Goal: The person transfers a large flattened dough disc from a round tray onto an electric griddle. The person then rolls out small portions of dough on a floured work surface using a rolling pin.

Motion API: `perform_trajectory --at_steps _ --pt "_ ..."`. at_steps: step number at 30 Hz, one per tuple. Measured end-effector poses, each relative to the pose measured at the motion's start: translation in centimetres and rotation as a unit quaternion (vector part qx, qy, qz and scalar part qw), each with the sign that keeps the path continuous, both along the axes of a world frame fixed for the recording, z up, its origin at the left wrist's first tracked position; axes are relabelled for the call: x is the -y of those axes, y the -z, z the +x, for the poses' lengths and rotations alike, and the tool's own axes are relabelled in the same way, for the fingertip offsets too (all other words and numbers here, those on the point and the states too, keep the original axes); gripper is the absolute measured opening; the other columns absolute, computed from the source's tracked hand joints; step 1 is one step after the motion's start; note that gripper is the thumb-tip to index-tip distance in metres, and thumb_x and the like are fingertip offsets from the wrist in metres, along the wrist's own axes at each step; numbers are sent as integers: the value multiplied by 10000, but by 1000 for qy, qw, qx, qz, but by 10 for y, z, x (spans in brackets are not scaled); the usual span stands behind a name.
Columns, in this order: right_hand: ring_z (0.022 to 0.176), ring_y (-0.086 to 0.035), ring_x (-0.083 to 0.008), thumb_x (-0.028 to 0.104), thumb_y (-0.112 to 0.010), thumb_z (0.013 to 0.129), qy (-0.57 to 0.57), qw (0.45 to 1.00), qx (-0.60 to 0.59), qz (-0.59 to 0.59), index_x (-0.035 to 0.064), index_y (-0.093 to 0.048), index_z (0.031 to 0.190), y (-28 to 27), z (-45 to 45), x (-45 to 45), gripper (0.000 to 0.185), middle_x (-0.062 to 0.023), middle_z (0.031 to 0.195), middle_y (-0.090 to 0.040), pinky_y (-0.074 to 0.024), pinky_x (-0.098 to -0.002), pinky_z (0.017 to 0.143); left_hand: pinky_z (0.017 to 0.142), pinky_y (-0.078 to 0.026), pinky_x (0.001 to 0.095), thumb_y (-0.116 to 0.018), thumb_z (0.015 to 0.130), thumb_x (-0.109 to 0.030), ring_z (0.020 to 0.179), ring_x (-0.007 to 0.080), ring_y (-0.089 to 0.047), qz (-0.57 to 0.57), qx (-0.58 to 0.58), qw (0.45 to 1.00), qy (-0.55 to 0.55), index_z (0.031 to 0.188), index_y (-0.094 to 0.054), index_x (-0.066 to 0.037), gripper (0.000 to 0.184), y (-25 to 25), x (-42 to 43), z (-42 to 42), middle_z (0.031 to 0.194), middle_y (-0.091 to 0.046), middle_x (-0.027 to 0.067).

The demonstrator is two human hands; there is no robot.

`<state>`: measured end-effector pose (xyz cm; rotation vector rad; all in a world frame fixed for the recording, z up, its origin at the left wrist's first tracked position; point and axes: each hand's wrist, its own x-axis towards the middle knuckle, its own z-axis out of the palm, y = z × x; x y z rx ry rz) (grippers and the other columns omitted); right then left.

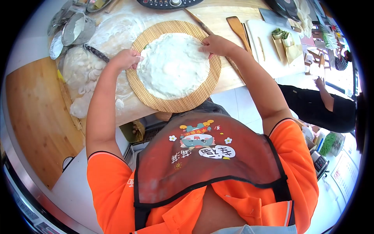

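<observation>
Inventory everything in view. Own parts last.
Dough sheet: 1, white, on round board
Round board: 1, tan, on table
Table: 1, pale wood, top
Pot: 1, silver, left
Dough lumps: several, white, table's left
Spatula: 1, brown, table's right
Cutting board: 1, white, right
Wraps: 2, green filling, on cutting board
Cleaver: 1, grey, near wraps
Appliance: 1, black, top edge
Nearer person: 1, black, right
Edge clutter: too small to count
Apron: 1, red, torso
Left hand: 1, bare, sheet's left
Right hand: 1, bare, sheet's right
</observation>
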<state>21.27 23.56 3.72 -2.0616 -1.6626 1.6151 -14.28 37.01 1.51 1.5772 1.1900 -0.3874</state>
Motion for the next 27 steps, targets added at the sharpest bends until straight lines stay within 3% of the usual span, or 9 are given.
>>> perform_trajectory --at_steps 1,4,7,10,13,16,19,22,27 --pt "682 -700 -167 336 -700 958 22 1000 -4 17 -21 -701 962 -3 -4 5 357 -101 859 -703 -552 -315 727 735 -531 285 -695 955 -297 815 134 -662 21 -12 997 70 1005 -730 -21 282 5 -3 -4 898 -717 29" --pt "681 -663 -140 363 -717 950 71 997 -20 36 -5 -690 937 2 -4 11 369 -82 827 -690 -546 -304 715 735 -507 261 -687 962 -297 780 109 -636 22 55 998 0 1079 -716 -28 295 17 2 -10 925 -711 15" --pt "686 -628 -124 381 -734 939 113 993 -16 22 9 -669 875 13 -3 23 383 -64 772 -666 -528 -303 688 703 -489 260 -730 924 -298 731 104 -624 -42 112 980 -159 990 -744 -32 274 12 14 -12 838 -708 10" --pt "711 -636 -150 399 -739 921 86 996 1 9 20 -687 857 19 3 36 388 -72 771 -681 -515 -338 703 696 -490 265 -721 930 -301 730 111 -629 -36 34 994 -99 990 -748 -36 273 -3 19 -11 827 -708 11" --pt "708 -624 -165 410 -738 914 69 996 35 38 31 -695 831 9 -1 45 391 -69 753 -684 -501 -348 699 682 -493 282 -713 935 -400 675 133 -604 24 -5 996 82 986 -744 -7 397 21 9 -19 824 -690 39" --pt "688 -573 -139 400 -712 944 59 994 57 76 26 -655 793 2 -8 45 407 -48 722 -648 -488 -320 682 714 -517 288 -697 955 -420 718 160 -652 48 23 997 60 1015 -730 -19 407 23 13 -23 883 -716 45" --pt "708 -575 -127 380 -694 966 121 991 -7 55 18 -656 813 14 -6 51 394 -33 739 -646 -499 -295 710 770 -546 302 -712 951 -412 784 181 -701 -120 130 967 -185 1031 -721 -18 402 1 32 -19 917 -742 55" --pt "788 -637 -120 326 -682 981 203 974 -102 8 5 -691 917 10 -11 55 327 -35 835 -680 -532 -267 780 826 -571 321 -719 958 -360 840 194 -728 -175 100 947 -249 1058 -715 -5 369 -21 40 -20 961 -756 72" --pt "816 -662 -116 313 -687 988 130 988 -75 -19 5 -678 1006 30 4 67 308 -52 905 -693 -552 -261 768 879 -570 346 -715 967 -311 894 181 -718 -75 16 992 -96 1144 -687 4 363 6 40 -25 1009 -748 84"
